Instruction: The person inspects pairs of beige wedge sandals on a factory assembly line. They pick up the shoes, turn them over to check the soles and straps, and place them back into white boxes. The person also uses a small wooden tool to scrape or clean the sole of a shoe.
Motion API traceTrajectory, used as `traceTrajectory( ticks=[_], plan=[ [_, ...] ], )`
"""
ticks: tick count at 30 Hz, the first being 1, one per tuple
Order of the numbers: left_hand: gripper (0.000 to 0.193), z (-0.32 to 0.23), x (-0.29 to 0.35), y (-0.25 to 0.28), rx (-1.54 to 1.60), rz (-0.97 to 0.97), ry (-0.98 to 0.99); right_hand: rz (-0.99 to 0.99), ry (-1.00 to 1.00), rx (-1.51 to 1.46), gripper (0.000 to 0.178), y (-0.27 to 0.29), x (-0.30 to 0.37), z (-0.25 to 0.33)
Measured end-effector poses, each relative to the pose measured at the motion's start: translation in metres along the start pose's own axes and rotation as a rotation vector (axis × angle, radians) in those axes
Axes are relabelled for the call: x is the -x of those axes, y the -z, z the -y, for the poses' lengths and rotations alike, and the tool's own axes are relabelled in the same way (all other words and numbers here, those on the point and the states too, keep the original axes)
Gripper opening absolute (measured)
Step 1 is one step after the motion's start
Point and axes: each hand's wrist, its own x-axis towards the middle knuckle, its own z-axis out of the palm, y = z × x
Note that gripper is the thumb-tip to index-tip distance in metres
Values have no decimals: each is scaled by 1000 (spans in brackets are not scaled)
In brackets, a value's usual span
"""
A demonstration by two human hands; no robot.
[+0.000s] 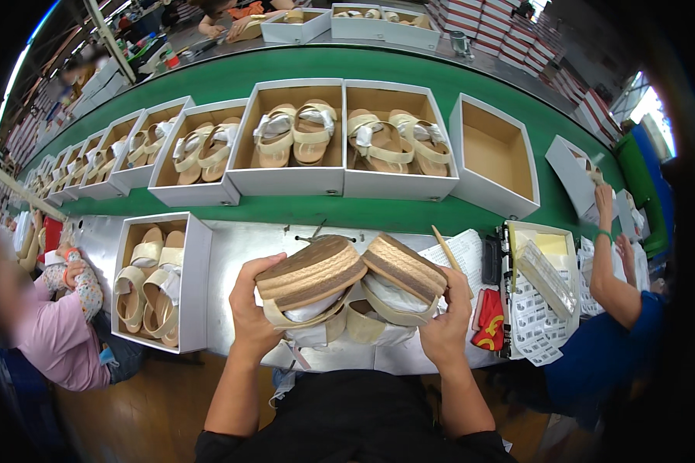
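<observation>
My left hand (253, 312) grips a beige strappy sandal (310, 279) by its outer side. In my right hand (449, 324) is the matching sandal (409, 266), tilted the other way. Their thick soles, with brown and tan woven-look edges, face up and away from me. The straps hang below, with white tissue stuffed inside. Toward the middle the two sandals nearly meet, above a silver metal worktable (224, 247). On its left stands a white box (199, 285) holding another pair of such sandals.
Beyond, a green conveyor belt (286, 210) carries a row of sandal boxes (286, 181) and one unfilled box (495, 150). To my right lie label sheets (544, 316) and a red cloth item (488, 320). Co-workers sit left, in a pink shirt (62, 339), and right, in blue (606, 347).
</observation>
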Motion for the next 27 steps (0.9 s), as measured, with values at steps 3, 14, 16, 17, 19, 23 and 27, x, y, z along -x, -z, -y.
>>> traceTrajectory(
  ticks=[3, 14, 16, 17, 19, 23, 27],
  plan=[
    [64, -5, -2, 1, -18, -30, -9, -20, 12, 13, 49, -4, 3, -1],
    [62, -4, 0, 6, -128, -130, -192, -58, 75, -2, 53, -14, 8, -1],
    [61, -6, -1, 8, -213, -151, -254, -5, 43, -10, 51, -14, 7, 0],
    [61, -7, -1, 9, -251, -159, -282, 49, -1, -19, 51, -11, 7, 2],
    [60, -10, -2, 9, -312, -172, -313, 167, -131, -154, 52, -7, 3, 8],
    [66, -14, -1, 15, -329, -154, -264, 466, -387, -525, 56, -18, -9, 0],
    [68, -13, 15, 23, -43, -173, 47, 485, -156, 153, 46, -37, 16, -31]
  ],
)
